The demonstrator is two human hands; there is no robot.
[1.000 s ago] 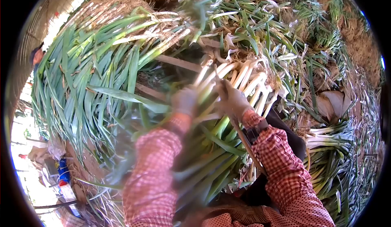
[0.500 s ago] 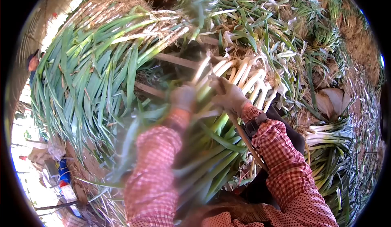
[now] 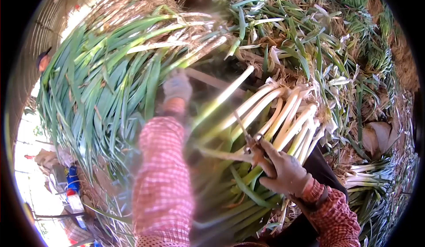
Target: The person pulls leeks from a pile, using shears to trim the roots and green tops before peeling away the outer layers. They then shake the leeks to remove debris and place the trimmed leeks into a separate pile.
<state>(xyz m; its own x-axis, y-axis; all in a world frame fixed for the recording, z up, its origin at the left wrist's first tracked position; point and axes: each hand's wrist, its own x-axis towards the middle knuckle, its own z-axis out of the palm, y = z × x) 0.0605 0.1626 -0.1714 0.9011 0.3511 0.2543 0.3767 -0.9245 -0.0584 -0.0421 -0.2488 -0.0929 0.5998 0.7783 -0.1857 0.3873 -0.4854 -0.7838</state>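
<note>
My left hand (image 3: 177,87), gloved and blurred, reaches forward to the right edge of a big heap of long leek-like stalks (image 3: 102,83) with green leaves. Its fingers are too smeared to read. My gloved right hand (image 3: 285,169) is closed on a pronged thing (image 3: 253,151) with a small shiny metal part. Two pale prongs spread from it to the left and up. Beneath and beyond this hand lies a bunch of leek-like stalks (image 3: 290,114), white ends and roots pointing away from me. A single stalk (image 3: 228,92) lies apart to their left.
Loose leaves and peelings (image 3: 305,43) cover the ground behind the bunch. Another bundle (image 3: 365,178) of stalks lies at the right. A wooden bar (image 3: 212,78) runs between the heap and the bunch. A person's head (image 3: 44,62) shows at the far left.
My left hand has left the bunch and moved up and left to the heap. My right hand has drawn back toward me and right, and the pronged thing now shows in it.
</note>
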